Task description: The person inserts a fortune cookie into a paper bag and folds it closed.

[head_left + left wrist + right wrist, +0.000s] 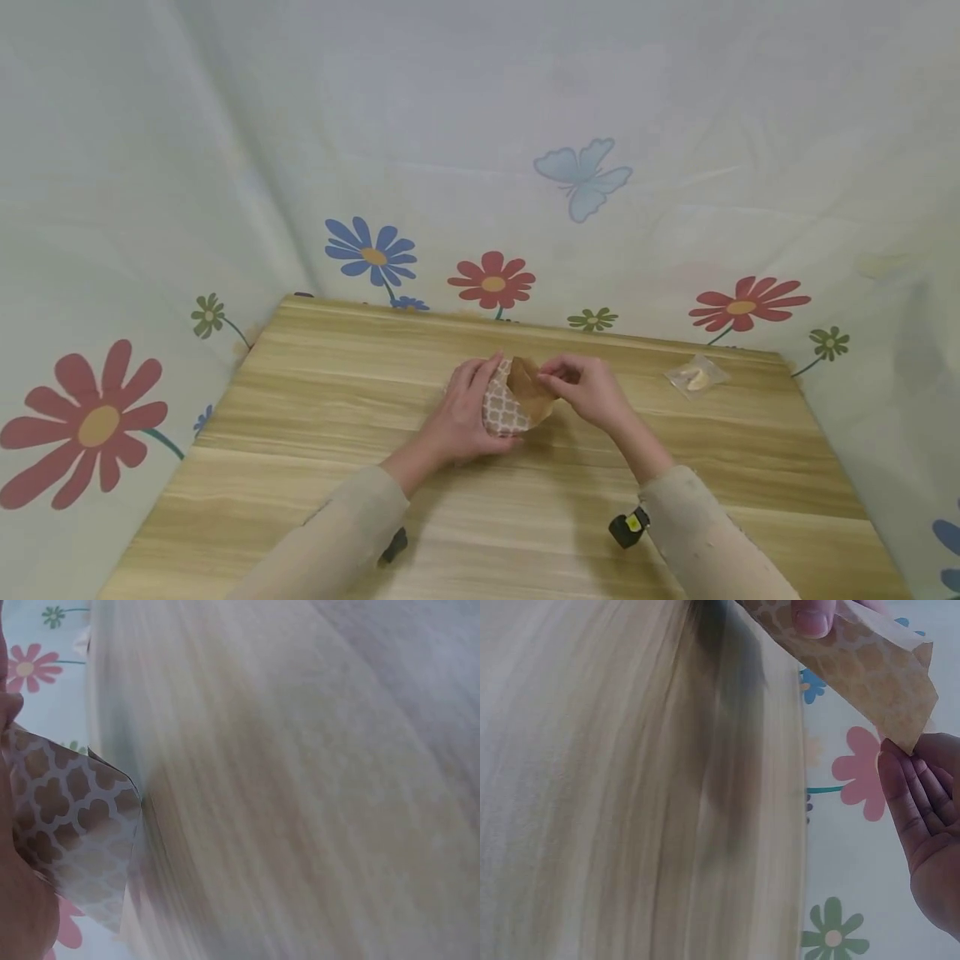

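Observation:
Both hands are on a brown paper piece (504, 410) with a white lattice print, raised off the table. It looks like a folded sheet or small paper bag; I cannot tell which. My left hand (463, 417) grips its left side, thumb along the near edge and fingers at the far edge. A plain brown part of the paper faces up on the right, where my right hand (588, 387) pinches a corner between thumb and fingertips. The right wrist view shows that pinched tip of the paper (877, 686). In the left wrist view the printed side (75, 817) shows.
A small clear packet (697, 377) with something pale inside lies at the table's back right. The wood-grain table (337, 358) meets a flower-printed cloth (450, 150) along its back edge. Dark wrist cameras (628, 528) sit under both sleeves.

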{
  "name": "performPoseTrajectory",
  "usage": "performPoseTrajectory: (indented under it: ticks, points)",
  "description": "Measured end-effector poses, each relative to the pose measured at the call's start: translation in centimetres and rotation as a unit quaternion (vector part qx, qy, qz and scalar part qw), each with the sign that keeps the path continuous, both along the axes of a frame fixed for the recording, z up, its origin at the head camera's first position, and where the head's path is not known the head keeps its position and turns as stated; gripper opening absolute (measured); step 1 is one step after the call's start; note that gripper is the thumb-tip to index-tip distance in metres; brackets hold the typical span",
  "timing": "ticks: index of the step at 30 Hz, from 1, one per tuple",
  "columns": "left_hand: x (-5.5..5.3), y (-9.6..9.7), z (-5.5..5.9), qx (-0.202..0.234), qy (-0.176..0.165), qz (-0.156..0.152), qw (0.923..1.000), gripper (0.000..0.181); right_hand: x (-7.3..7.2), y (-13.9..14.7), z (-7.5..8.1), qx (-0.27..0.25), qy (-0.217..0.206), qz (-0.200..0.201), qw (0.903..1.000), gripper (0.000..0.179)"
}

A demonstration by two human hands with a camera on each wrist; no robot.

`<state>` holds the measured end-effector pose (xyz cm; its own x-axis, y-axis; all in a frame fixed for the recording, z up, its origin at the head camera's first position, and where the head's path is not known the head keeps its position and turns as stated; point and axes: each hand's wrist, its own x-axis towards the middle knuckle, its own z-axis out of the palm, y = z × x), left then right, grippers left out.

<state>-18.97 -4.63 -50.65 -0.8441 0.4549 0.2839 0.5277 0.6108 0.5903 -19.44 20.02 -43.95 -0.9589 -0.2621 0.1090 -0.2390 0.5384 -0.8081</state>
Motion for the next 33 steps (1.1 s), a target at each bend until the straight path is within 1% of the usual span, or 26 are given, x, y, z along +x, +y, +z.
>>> performPoseTrajectory:
  ticks: [4, 7, 10, 13, 17, 19, 22, 25, 28, 33]
  points:
    - [-0.1, 0.1, -0.3, 0.003, -0.002, -0.005, 1.0000, 0.128, 0.0, 0.3, -0.5, -0.007, -0.011, -0.005, 0.9999, 0.011]
    - [-0.2, 0.1, -0.3, 0.006, -0.008, -0.009, 0.9999, 0.127, 0.1, 1.1, -0.6, -0.014, -0.024, -0.008, 0.9996, 0.018]
    - [-0.2, 0.2, -0.3, 0.005, -0.012, -0.012, 0.9998, 0.127, 0.1, 2.7, -0.9, -0.020, -0.038, -0.017, 0.9989, 0.029]
    - [-0.3, 0.3, -0.3, 0.001, -0.014, -0.013, 0.9998, 0.126, 0.1, 5.1, -1.3, -0.027, -0.040, -0.029, 0.9984, 0.036]
    - [-0.4, 0.2, -0.3, 0.002, -0.015, -0.016, 0.9998, 0.126, 0.3, 8.7, -1.5, -0.001, -0.040, -0.070, 0.9968, 0.043]
    - [-0.4, 0.2, -0.3, 0.002, -0.014, -0.017, 0.9998, 0.126, 0.5, 10.5, -1.4, 0.010, -0.050, -0.095, 0.9942, 0.047]
    - [-0.5, 0.2, -0.3, -0.002, -0.014, -0.017, 0.9998, 0.126, 0.6, 13.3, -1.6, 0.005, -0.074, -0.122, 0.9898, 0.056]
    - [-0.5, 0.2, -0.3, -0.004, -0.017, -0.018, 0.9997, 0.125, 0.8, 15.8, -2.0, 0.009, -0.081, -0.148, 0.9856, 0.061]
    - [-0.5, 0.2, -0.1, -0.006, -0.021, -0.022, 0.9995, 0.123, 0.8, 18.0, -2.3, 0.021, -0.072, -0.182, 0.9805, 0.064]
    - [-0.5, 0.3, 0.0, -0.006, -0.019, -0.025, 0.9995, 0.122, 0.8, 21.0, -2.8, 0.051, -0.068, -0.238, 0.9676, 0.069]
